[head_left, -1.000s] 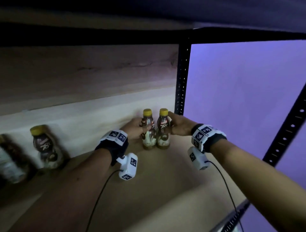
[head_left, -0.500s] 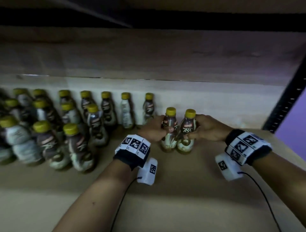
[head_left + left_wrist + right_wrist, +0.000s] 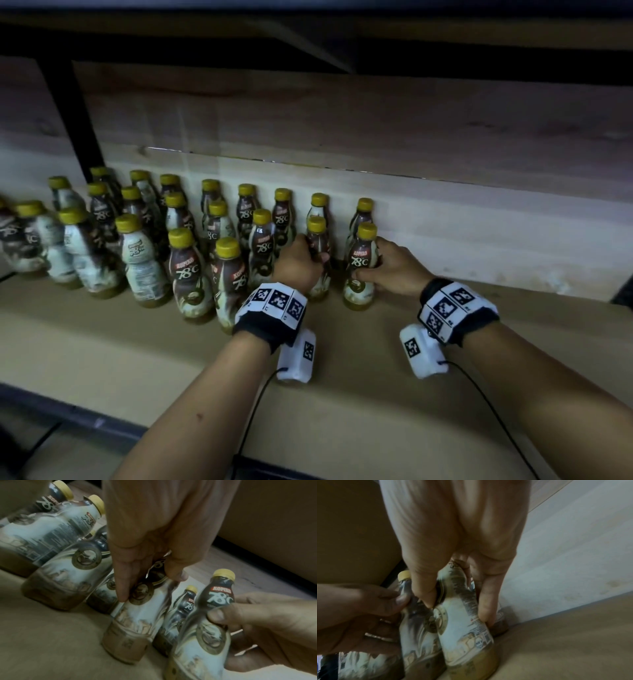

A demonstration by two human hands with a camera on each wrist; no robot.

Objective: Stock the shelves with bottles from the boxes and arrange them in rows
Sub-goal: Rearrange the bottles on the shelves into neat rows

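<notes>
Two hands work on a tan wooden shelf [image 3: 102, 342] stocked with small plastic coffee bottles with yellow caps and brown-and-white labels.

The left hand [image 3: 298, 265] is curled round the waist of one bottle [image 3: 317, 240]. The right hand [image 3: 390, 270] pinches a second bottle [image 3: 361, 267] between thumb and fingers. Both bottles stand at the right end of the second row, each just in front of a back-row bottle [image 3: 363, 212] by the pale rear wall [image 3: 479, 219].

To do this step well, it seems best to slide each bottle straight back until it lines up behind its column, keep it upright, turn the label forward, then let go gently so neighbours stay standing.

Counted: two hands, two held bottles, and roughly twenty-four bottles in all; the left edge is blurred, so the total is uncertain. No boxes are in view.
</notes>
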